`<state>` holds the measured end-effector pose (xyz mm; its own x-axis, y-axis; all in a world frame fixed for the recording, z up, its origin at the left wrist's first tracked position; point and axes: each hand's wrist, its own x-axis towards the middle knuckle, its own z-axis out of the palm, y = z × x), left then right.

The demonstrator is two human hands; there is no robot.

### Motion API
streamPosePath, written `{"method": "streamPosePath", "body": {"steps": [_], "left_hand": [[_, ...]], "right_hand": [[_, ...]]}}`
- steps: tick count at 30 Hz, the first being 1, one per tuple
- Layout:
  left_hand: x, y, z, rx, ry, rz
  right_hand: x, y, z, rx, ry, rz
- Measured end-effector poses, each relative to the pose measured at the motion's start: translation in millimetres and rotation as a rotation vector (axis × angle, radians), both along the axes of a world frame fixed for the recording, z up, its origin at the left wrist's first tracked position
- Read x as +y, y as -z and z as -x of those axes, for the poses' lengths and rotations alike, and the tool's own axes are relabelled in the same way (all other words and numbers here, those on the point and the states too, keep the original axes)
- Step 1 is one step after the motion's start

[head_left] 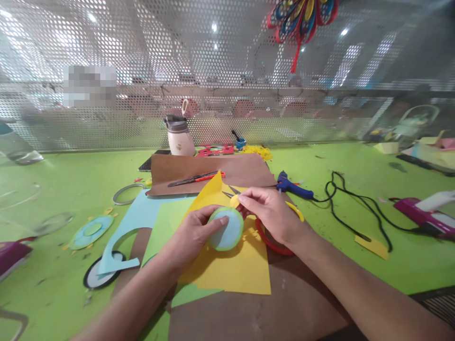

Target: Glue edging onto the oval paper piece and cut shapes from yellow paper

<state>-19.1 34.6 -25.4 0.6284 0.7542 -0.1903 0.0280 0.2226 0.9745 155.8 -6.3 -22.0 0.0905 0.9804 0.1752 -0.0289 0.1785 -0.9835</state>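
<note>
Yellow piece (234,201) partly behind right fingers (250,204)

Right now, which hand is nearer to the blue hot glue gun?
Right. The right hand is just left of the blue hot glue gun; the left hand is farther left, holding the blue-and-green disc.

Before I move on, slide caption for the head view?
Left hand holds a green-rimmed blue disc; right hand pinches a yellow piece near scissor blades.

Head camera looks forward, down at hands (199,228)
</note>
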Motion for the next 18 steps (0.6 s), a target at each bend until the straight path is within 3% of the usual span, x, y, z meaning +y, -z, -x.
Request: {"method": "streamPosePath", "body": {"steps": [9, 14, 18], "left_hand": [[-1.0, -1.4, 0.5, -0.026, -0.003, 0.006], [0.4, -0.9, 2.5, -0.028, -0.018, -0.010], [0.0, -0.1, 2.8, -0.045, -0.016, -0.006]], "right_hand": [[-2.7, -0.1, -0.4, 0.066, -0.067, -0.021], [-3.5, 2.6, -2.5, 0.183, -0.100, 0.045], [-4.7, 2.5, 0.4, 0.107, -0.134, 0.062]]}}
